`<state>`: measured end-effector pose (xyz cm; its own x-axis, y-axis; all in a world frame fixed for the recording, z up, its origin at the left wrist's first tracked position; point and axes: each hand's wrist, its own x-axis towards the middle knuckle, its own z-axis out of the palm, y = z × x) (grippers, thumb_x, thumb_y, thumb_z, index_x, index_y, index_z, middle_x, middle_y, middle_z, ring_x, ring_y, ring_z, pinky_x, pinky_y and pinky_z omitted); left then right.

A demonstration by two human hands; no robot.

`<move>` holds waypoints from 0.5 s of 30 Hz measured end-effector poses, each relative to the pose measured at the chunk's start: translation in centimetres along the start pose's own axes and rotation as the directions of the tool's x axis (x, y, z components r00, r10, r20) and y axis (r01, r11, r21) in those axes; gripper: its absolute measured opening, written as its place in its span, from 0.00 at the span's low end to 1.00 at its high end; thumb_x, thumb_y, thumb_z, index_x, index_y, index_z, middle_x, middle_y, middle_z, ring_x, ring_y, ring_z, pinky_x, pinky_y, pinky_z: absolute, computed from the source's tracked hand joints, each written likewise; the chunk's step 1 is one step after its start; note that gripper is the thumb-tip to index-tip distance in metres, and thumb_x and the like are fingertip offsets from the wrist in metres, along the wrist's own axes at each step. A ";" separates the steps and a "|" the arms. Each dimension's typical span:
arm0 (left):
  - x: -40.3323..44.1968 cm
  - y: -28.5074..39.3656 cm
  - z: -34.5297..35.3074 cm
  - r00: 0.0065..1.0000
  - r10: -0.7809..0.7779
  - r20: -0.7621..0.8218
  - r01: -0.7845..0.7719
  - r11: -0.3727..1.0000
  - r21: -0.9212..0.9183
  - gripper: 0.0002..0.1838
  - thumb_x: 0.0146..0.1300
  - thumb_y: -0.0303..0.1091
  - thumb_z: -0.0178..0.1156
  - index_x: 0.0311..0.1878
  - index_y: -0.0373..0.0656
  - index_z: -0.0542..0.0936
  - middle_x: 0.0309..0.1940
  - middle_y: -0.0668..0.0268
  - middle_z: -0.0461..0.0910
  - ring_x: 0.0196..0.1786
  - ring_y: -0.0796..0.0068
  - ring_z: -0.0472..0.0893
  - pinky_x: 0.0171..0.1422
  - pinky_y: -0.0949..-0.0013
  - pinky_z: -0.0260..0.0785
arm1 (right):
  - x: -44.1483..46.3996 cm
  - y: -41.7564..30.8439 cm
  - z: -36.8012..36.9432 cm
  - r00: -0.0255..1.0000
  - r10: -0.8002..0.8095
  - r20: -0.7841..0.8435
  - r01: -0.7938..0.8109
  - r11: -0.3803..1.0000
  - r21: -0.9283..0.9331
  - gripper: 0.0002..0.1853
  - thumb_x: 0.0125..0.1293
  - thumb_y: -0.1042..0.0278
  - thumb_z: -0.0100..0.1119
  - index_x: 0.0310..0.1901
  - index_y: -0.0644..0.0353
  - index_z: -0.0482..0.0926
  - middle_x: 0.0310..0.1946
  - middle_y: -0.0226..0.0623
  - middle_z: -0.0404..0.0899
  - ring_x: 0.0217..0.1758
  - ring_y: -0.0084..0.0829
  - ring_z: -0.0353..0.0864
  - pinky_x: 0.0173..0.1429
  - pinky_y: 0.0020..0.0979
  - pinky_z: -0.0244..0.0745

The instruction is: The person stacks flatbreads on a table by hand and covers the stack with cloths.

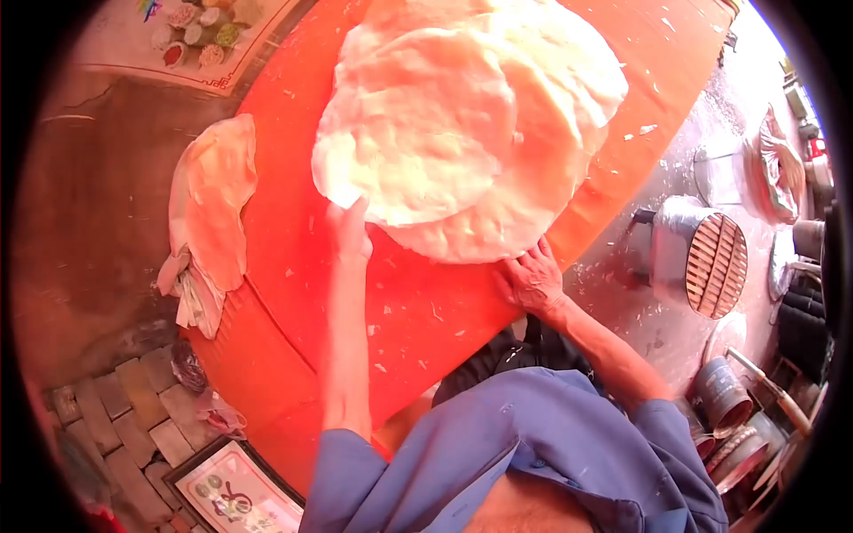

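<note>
Large, pale, rounded sheets (pixel 426 133) lie overlapping in a stack on a red-orange table (pixel 400 311). They look soft and dough-like, but I cannot make out the exact material. My left hand (pixel 353 233) is closed on the lower left edge of the top sheet, its fingertips partly lost in glare. Just below the stack's lower edge, my right hand (pixel 533 277) rests on the table with its fingers spread flat. Its fingertips are close to the lower sheet; whether they touch it is hard to tell.
A folded pale cloth-like piece (pixel 213 209) hangs over the table's left edge. Small white flakes are scattered on the tabletop. To the right stand a stool with a slatted top (pixel 715 265) and a metal bucket (pixel 721 395). A framed picture (pixel 235 493) leans at lower left.
</note>
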<state>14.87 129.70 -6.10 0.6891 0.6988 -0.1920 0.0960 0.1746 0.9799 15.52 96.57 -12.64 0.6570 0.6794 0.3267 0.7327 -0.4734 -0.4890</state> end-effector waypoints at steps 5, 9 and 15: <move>-0.6 9.2 3.0 0.975 0.224 -0.006 -0.200 0.882 0.426 0.17 0.65 0.22 0.55 0.57 0.30 0.76 0.51 0.60 0.81 0.50 0.72 0.81 0.57 0.68 0.73 | 0.5 -0.4 -0.6 1.000 0.022 0.006 -0.022 0.999 0.023 0.24 0.58 0.57 0.62 0.54 0.61 0.77 0.60 0.46 0.73 0.70 0.51 0.65 0.79 0.58 0.46; 0.8 20.8 10.7 0.820 0.516 0.248 -0.572 0.726 0.381 0.12 0.63 0.26 0.55 0.48 0.33 0.79 0.40 0.66 0.82 0.40 0.77 0.79 0.45 0.72 0.71 | 0.2 -0.5 -0.5 0.998 0.034 0.049 -0.035 0.999 0.014 0.25 0.59 0.56 0.62 0.55 0.61 0.76 0.61 0.46 0.73 0.71 0.51 0.63 0.79 0.58 0.44; 12.6 30.8 17.9 0.454 0.786 0.419 -0.755 0.589 -0.287 0.27 0.70 0.47 0.54 0.60 0.32 0.74 0.55 0.58 0.79 0.55 0.68 0.79 0.62 0.65 0.72 | 0.0 -0.5 -0.2 0.998 0.032 0.051 -0.034 0.998 0.047 0.24 0.59 0.57 0.63 0.54 0.60 0.77 0.61 0.44 0.73 0.71 0.50 0.62 0.80 0.57 0.44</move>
<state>39.31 131.47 22.66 0.6895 0.1635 0.7055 -0.6700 -0.2258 0.7072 15.23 96.69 -12.26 0.6701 0.6915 0.2697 0.7007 -0.4695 -0.5372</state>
